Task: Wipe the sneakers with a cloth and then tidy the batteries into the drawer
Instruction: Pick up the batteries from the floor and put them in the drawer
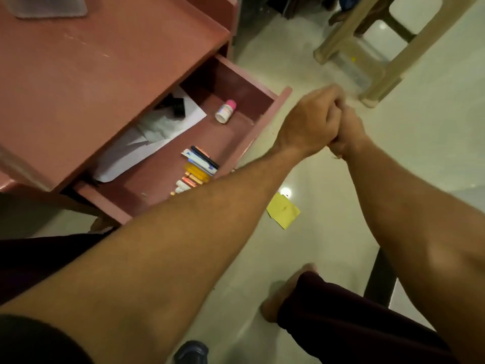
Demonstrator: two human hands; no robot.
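Note:
The pink drawer (280,103) of the desk stands pulled out. Several small batteries (189,182) lie in a row near its front, beside a yellow item and a pen. My left hand (309,119) and my right hand (350,130) meet in the air over the floor, right of the drawer's front corner. Their fingers are curled into each other, and I cannot see anything between them. A yellow cloth (283,210) lies flat on the floor below my forearms. The dark toe of a sneaker (191,350) shows at the bottom edge.
The drawer also holds white papers (147,143), a black object and a small white bottle with a pink cap (225,111). The pink desk top (91,61) fills the upper left. A beige plastic stool (367,48) stands on the tiled floor at the upper right. My bare foot (286,290) rests below.

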